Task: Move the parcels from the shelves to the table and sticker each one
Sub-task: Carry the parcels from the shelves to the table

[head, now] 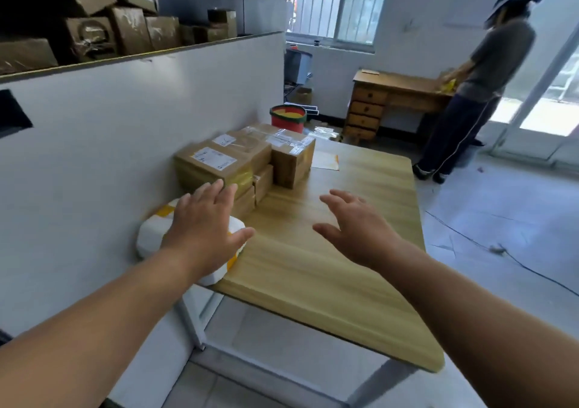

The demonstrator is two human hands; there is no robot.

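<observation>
Both hands are empty, fingers spread, the left hand (203, 232) over a white parcel (150, 233) overhanging the table (329, 282) corner, the right hand (357, 232) above bare wood — 1 careless nudge could tip it off.

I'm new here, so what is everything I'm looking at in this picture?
white parcel: one, white with yellow tape, table's near-left corner
cardboard parcels: at least four, brown, stacked on table
table: one, light wood, centre
shelf boxes: many, brown, upper left
bucket: one, red, beyond the table
desk: one, brown, far wall
other person: one, grey top, at desk
left hand: one, open, over white parcel
right hand: one, open, above table
</observation>
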